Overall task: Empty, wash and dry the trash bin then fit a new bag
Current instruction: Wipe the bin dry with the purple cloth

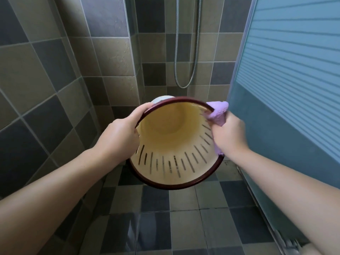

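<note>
Both forearms reach in from the lower corners. Left hand (pixel 120 134) grips the dark red rim of the trash bin (pixel 171 144), held in the air above the tiled floor (pixel 184 218), mouth tilted toward the camera. Right hand (pixel 229 135) pinches a lilac cloth (pixel 218 112) folded over the opposite rim. Bin: cream plastic, tapered, slotted along its upper wall, seemingly empty; judged light, stiff and possibly slick if wet, best held at the rolled rim. Cloth: soft, fleecy. Behind: matte chequered wall tiles, a ribbed metal shower hose (pixel 185 52), a frosted striped door (pixel 294 80).
</note>
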